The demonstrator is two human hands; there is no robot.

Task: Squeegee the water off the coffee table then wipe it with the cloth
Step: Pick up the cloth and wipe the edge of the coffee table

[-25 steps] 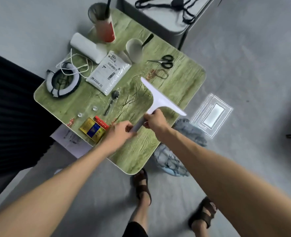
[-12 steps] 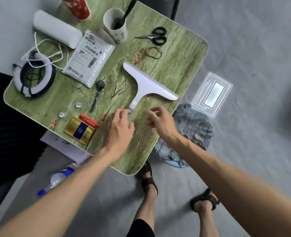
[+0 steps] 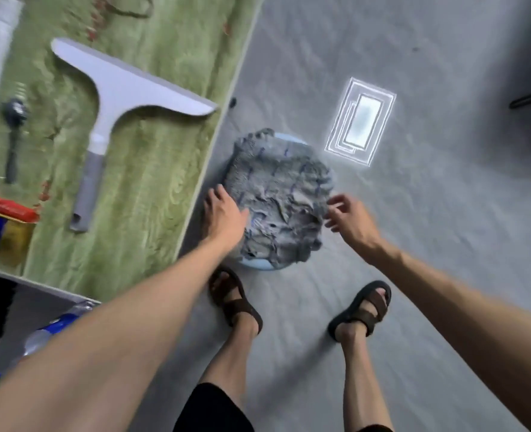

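My left hand (image 3: 223, 213) lies open, fingers straight, touching the left edge of the cloth (image 3: 279, 194). My right hand (image 3: 348, 219) hovers just off the cloth's right edge, fingers spread and half curled, holding nothing. The cloth is heaped over a basin (image 3: 259, 265) on the floor, with the table (image 3: 164, 182) just to its left (squeegee (image 3: 124, 85) lying there). It looks soft, limp and probably damp, so I'd bunch a fold from both sides

We have let go of the squeegee (image 3: 127, 98); it now lies flat on the desk (image 3: 164, 169). Our left hand (image 3: 223, 213) has dropped to the cloth (image 3: 279, 194) and touches its edge. Our right hand (image 3: 348, 219) has come in just beside it, fingers loose.
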